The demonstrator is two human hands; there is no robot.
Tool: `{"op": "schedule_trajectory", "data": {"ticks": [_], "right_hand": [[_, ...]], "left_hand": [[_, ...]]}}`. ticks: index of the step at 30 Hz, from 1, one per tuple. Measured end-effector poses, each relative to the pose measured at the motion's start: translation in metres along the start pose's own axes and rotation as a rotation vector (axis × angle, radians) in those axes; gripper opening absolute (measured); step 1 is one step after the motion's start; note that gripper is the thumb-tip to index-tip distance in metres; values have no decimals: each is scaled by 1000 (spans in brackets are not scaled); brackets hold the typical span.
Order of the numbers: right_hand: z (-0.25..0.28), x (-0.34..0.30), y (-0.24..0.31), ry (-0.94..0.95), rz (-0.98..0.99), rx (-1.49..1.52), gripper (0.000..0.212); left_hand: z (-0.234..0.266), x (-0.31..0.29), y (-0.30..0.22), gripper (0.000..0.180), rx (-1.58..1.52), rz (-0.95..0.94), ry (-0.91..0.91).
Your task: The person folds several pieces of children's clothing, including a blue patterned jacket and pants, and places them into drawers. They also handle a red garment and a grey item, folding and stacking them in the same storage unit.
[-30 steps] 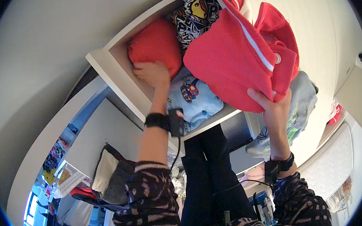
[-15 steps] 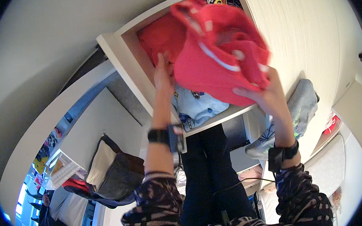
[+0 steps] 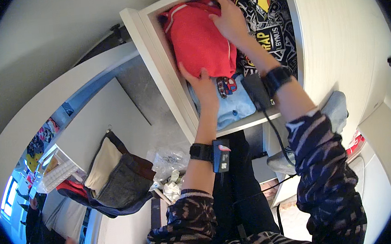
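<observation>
The red garment [image 3: 200, 40] lies bunched in the far left part of the drawer [image 3: 166, 80], and whatever is beneath it is hidden. The left hand [image 3: 200, 85] meets its near edge with thumb and fingers parted; the right hand [image 3: 232, 21] spreads over its far right edge, some fingertips lost in the folds. Whether either of the hands pinches the cloth or only presses it, I cannot tell. The light blue garment [image 3: 234, 108] at the near side is partly covered by the red one, by the left hand and by the box on the right wrist. On the right, beyond the pale panel [image 3: 337, 40], the right sleeve hides part of a grey garment [image 3: 335, 108]. The red cloth sits close to the drawer's left wall, while black-and-white printed cloth [image 3: 268, 27] reaches toward the right wall. Above the clothes the drawer is open, giving both forearms room from the near side.
</observation>
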State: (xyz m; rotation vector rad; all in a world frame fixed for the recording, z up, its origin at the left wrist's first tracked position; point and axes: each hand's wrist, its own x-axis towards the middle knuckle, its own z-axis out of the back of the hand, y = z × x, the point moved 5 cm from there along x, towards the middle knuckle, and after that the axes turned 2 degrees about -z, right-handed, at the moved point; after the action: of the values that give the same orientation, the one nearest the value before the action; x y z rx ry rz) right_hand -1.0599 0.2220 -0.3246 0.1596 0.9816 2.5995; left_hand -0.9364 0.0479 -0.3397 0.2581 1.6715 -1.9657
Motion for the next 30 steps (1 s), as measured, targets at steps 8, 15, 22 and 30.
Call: {"op": "schedule_trajectory", "data": {"ticks": [8,15,22,30], "right_hand": [[-17,-107,-26,534,-734,177,54],[-97,-91,-79,573,-780,580,64],[40,-159,-20,515,-613,700,31],[267,-305,-27,-234,-853,629,21]], "left_hand": [[-24,16,-31,76,1006,-42,301],[-50,82,31,81,1255,-139,517],[-51,81,-15,79,1492,-92,723],[-59,90,-16,75,1653,-388,963]]}}
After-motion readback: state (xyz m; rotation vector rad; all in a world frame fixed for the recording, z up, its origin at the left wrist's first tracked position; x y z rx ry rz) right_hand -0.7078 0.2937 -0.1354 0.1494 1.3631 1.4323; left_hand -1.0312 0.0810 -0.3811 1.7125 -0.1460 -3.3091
